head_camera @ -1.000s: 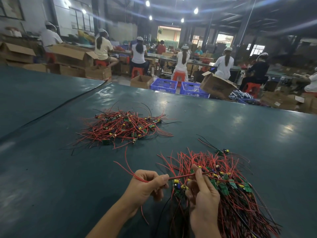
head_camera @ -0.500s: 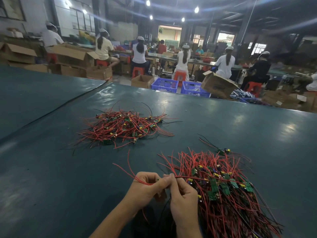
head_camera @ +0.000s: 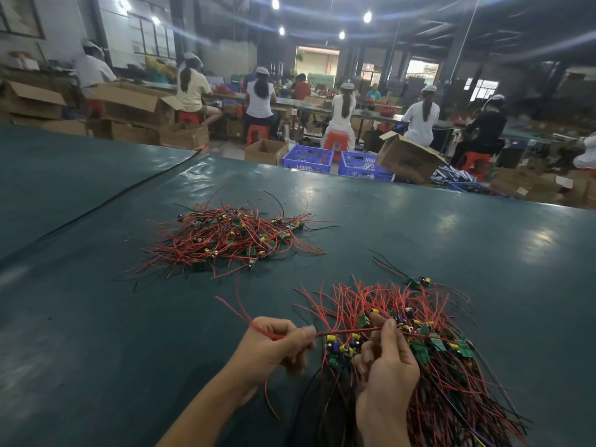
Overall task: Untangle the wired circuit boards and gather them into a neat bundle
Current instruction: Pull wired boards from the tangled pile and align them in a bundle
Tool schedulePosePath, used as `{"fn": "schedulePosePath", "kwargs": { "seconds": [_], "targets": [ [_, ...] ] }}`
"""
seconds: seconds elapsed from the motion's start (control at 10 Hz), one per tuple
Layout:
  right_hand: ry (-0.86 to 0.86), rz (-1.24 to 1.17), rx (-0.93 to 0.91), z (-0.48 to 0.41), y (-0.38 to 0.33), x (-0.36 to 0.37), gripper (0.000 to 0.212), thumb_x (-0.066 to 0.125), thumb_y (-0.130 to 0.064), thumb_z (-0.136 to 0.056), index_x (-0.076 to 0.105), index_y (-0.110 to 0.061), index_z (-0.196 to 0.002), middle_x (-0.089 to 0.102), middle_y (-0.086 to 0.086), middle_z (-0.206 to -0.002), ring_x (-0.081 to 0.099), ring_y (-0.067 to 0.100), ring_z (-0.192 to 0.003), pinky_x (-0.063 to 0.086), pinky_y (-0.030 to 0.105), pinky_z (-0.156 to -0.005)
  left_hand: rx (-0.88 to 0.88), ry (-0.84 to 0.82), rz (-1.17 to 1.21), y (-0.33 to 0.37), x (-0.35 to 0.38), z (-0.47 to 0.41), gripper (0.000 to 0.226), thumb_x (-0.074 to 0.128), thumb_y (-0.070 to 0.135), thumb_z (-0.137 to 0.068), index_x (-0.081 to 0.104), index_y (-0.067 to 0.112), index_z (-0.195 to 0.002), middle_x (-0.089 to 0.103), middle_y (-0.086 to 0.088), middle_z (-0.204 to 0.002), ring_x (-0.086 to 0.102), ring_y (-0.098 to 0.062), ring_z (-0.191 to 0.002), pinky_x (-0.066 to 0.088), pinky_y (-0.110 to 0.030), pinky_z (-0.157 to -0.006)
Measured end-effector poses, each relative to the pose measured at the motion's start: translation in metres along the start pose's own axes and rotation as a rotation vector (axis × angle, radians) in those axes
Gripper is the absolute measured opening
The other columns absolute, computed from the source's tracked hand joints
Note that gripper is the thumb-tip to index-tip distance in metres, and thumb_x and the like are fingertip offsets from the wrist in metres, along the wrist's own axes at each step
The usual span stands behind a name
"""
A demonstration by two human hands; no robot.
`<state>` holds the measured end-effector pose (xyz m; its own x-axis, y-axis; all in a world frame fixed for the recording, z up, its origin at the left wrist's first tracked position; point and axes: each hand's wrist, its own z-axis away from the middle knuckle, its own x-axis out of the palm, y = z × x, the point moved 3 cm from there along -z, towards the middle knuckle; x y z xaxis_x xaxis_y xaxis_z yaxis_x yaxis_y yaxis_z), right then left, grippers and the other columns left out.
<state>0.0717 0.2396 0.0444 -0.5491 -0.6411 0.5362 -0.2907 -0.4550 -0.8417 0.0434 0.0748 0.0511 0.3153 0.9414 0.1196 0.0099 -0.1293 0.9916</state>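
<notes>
left hand (head_camera: 274, 346) grips red wire (head_camera: 348, 332) | right hand (head_camera: 387, 366) pinches it | wire spans left-right; board pile (head_camera: 451, 375) nearer right hand

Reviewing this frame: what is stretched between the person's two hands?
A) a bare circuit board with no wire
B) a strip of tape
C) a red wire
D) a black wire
C: a red wire runs straight from the left hand, which grips it, to the right hand, which pinches it above the near pile of wired boards.
</notes>
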Motion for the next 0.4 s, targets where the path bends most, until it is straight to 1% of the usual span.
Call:
{"fn": "schedulePosePath", "kwargs": {
  "seconds": [0.1,0.2,0.3,0.4],
  "targets": [
    [0.014,0.031,-0.087,-0.001,-0.006,-0.004,0.030,0.047,-0.024,-0.100,0.070,-0.015,-0.083,0.058,-0.007,-0.057,0.039,0.003,-0.037,0.030,0.017,-0.034,-0.053,0.154,0.125,-0.003,-0.007,-0.002,0.033,0.078,0.040,-0.065,0.071,0.008,-0.061,0.065,-0.014,-0.061,0.058,-0.017,-0.047,0.046,-0.022,-0.046],
    [0.025,0.048,-0.132,0.001,-0.008,-0.007,0.031,0.049,-0.024,-0.100,0.071,-0.018,-0.078,0.063,-0.004,-0.060,0.042,0.005,-0.038,0.032,0.017,-0.035,-0.062,0.208,0.165,-0.006,-0.009,-0.004,0.030,0.072,0.036,-0.068,0.072,0.006,-0.068,0.065,-0.013,-0.062,0.059,-0.017,-0.049,0.048,-0.021,-0.047],
    [0.031,0.042,-0.219,0.007,-0.009,-0.006,0.038,0.047,-0.023,-0.102,0.070,-0.019,-0.073,0.062,-0.001,-0.057,0.042,0.006,-0.038,0.034,0.018,-0.035,-0.072,0.286,0.190,-0.008,-0.008,-0.006,0.030,0.067,0.036,-0.075,0.071,0.007,-0.069,0.064,-0.011,-0.060,0.059,-0.016,-0.048,0.048,-0.021,-0.046],
    [0.034,0.051,-0.325,0.014,-0.013,-0.006,0.047,0.043,-0.018,-0.103,0.074,-0.026,-0.068,0.061,-0.001,-0.054,0.043,0.005,-0.039,0.034,0.019,-0.038,-0.047,0.405,0.203,-0.008,-0.013,-0.013,0.033,0.062,0.035,-0.084,0.066,0.006,-0.070,0.063,-0.006,-0.057,0.059,-0.014,-0.047,0.050,-0.021,-0.047]
  ]
}}
